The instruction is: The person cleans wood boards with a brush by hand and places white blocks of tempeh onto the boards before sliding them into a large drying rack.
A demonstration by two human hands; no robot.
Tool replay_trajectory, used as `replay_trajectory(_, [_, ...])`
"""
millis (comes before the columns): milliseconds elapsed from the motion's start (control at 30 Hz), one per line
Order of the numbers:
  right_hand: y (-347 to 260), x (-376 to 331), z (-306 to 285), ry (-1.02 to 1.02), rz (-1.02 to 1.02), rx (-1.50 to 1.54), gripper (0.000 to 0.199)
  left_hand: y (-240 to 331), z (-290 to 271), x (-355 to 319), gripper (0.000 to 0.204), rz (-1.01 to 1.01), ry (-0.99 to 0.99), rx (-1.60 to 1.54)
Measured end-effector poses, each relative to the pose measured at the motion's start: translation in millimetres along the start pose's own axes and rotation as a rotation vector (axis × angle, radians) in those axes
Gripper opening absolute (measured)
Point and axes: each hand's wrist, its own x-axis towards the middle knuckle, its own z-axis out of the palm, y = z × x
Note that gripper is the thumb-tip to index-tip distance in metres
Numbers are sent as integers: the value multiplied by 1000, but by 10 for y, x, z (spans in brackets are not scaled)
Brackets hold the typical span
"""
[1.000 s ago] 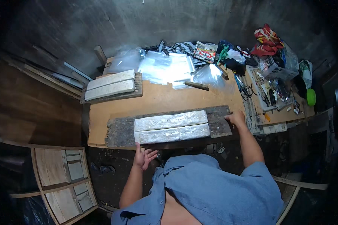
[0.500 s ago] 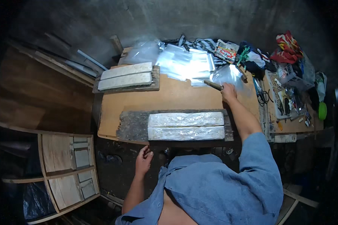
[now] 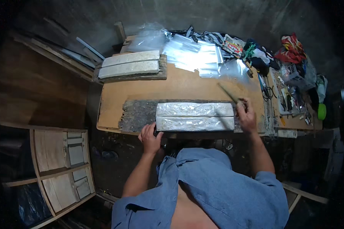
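Right hand [image 3: 246,115] closed on slim tool [image 3: 228,92], far end ahead-left of fingers. Left hand [image 3: 150,139] half-curled at weathered plank [image 3: 138,113] edge, can't tell if gripping. Plastic-wrapped slabs [image 3: 195,124] between both hands' fingers.

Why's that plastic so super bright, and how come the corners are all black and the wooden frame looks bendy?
In the head view, light glares off the plastic sheets, washing out their middle; in the head view, the fisheye lens likely darkens the corners and bends the lower-left wooden frame; also in the head view, a faint shadow crosses the white blocks.
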Motion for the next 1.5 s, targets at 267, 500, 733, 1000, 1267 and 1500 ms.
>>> replay_trajectory(267, [-1423,-565,537,-200,-60,335,19,-16,-19,51,61,46,-17,-66])
replay_trajectory(500, [-1291,-630,680,-142,-203,119,24,-111,-52,-159,67,78,-34,-194])
replay_trajectory(733, [-1036,-702,404,-183,-177,-46,24,-103,-59,-223,74,61,-49,-229])
replay_trajectory(1000, [-743,-759,142,-135,-49,-73,21,21,-33,-268,78,13,-54,-185])
replay_trajectory(1267, [-495,-784,-152,88,31,22,21,96,-17,-284,80,-5,-32,-154])
replay_trajectory(1500, [-307,-775,-359,42,38,6,17,116,37,-276,82,10,-10,-117])
